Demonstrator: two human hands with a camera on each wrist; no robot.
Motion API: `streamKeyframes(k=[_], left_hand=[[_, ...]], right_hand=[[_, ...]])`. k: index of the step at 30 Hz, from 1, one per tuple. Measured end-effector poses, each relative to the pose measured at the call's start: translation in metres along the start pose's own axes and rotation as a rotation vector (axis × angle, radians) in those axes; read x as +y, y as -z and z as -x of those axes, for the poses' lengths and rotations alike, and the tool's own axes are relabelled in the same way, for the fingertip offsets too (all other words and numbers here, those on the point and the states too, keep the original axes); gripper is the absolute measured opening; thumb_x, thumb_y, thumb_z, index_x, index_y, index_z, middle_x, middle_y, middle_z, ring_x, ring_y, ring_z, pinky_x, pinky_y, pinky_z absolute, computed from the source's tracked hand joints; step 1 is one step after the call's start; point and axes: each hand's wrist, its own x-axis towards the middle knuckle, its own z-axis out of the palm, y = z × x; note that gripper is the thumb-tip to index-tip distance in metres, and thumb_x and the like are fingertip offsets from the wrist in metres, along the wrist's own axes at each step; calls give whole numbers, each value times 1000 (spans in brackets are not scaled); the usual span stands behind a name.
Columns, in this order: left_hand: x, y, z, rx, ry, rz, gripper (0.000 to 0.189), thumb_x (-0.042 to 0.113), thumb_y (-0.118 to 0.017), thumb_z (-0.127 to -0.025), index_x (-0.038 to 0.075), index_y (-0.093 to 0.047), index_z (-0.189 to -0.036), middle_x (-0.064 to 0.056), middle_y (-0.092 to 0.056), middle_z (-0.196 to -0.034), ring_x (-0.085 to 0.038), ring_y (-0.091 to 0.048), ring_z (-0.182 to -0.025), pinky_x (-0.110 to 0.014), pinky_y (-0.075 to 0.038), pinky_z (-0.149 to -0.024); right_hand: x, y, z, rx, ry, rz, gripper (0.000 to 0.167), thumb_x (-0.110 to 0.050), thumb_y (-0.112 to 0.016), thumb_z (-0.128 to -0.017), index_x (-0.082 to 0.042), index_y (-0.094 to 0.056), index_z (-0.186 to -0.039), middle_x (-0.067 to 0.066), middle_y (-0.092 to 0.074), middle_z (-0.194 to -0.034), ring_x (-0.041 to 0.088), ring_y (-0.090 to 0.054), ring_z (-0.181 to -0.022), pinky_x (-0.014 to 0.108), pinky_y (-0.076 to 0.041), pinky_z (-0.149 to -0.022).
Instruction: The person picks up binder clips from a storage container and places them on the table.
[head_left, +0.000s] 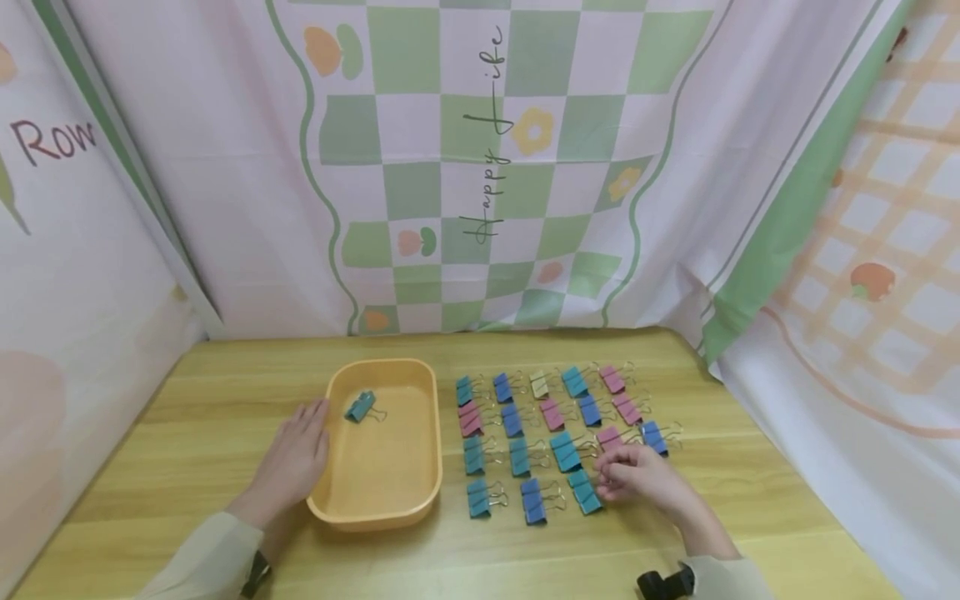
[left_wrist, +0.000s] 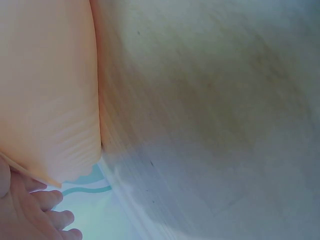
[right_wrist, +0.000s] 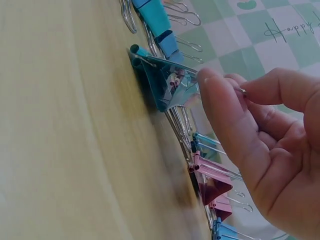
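My right hand (head_left: 637, 477) pinches the wire handle of a teal binder clip (head_left: 584, 492) at the near right of the rows. In the right wrist view, the thumb and index finger of the right hand (right_wrist: 265, 135) meet at the handle's end, and the clip's teal body (right_wrist: 155, 82) appears tilted. A yellow-orange tray (head_left: 375, 508) stands to the left with one teal binder clip (head_left: 362, 407) lying inside. Against the tray's left rim rests my left hand (head_left: 296, 450), its fingers fairly straight; the left wrist view shows its fingertips (left_wrist: 60, 219) beside the tray wall (left_wrist: 55, 95).
Rows of binder clips in blue (head_left: 533, 502), pink (head_left: 552, 414), teal (head_left: 519, 457) and pale yellow (head_left: 539, 384) lie right of the tray, handles mostly pointing right. The wooden table (head_left: 247, 375) ends at a patterned curtain (head_left: 480, 283) behind.
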Motion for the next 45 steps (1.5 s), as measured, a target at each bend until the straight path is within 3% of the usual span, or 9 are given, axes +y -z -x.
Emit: streamKeyframes(k=[10, 18, 24, 31, 34, 39, 45], left_hand=[[-2, -1, 0, -3, 7, -8, 48, 11, -34, -97, -11, -25, -139, -29, -24, -143, -49, -21, -129, -58, -15, -105], [-2, -2, 0, -5, 4, -8, 48, 11, -34, -97, -12, -25, -138, -29, -24, -143, -49, -20, -128, -58, -15, -105], [-1, -1, 0, -11, 7, -4, 48, 11, -33, -97, -11, -24, -139, -29, -23, -143, -48, -18, -129, -58, -14, -105], [-1, -1, 0, -7, 8, -1, 48, 11, -34, -97, -11, -25, -139, -29, -23, -143, -49, -20, -129, -58, -15, -105], [-1, -1, 0, -5, 6, 0, 48, 11, -34, -97, -11, -25, -139, -29, -24, -143, -49, -20, -129, -57, -15, -105], [-3, -2, -1, 1, 1, -7, 48, 11, -34, -97, -12, -26, -138, -29, -24, -142, -49, -21, -129, -57, -15, -105], [-3, -2, -1, 5, -2, -18, 48, 11, -34, -97, -11, -26, -138, -29, -25, -142, -48, -21, -129, -57, -15, -105]], right_hand=[[1, 0, 1, -28, 9, 23, 27, -1, -50, -90, 21, -49, -105, 22, -63, -91, 28, -63, -76, 35, -55, -69], [-5, 3, 2, 16, 13, 153, 30, -6, -52, -91, 16, -51, -110, 11, -56, -76, 10, -49, -55, 24, -48, -47], [-17, 8, -6, 54, 58, 219, 31, -9, -53, -92, 14, -51, -113, 14, -56, -77, 15, -52, -61, 29, -50, -50], [-51, 7, -24, 23, 109, 261, 36, -11, -53, -93, 14, -48, -117, 13, -56, -78, 22, -55, -61, 33, -52, -53], [-69, 2, -33, 13, 142, 311, 35, -11, -54, -92, 12, -49, -118, 12, -56, -86, 27, -56, -66, 34, -53, -55], [-97, -12, -51, -2, 177, 382, 34, -16, -54, -93, 5, -52, -119, 13, -57, -97, 28, -56, -68, 34, -53, -55], [-122, -34, -74, -26, 213, 385, 31, -17, -54, -94, 1, -53, -118, 14, -56, -102, 26, -58, -72, 39, -53, -61]])
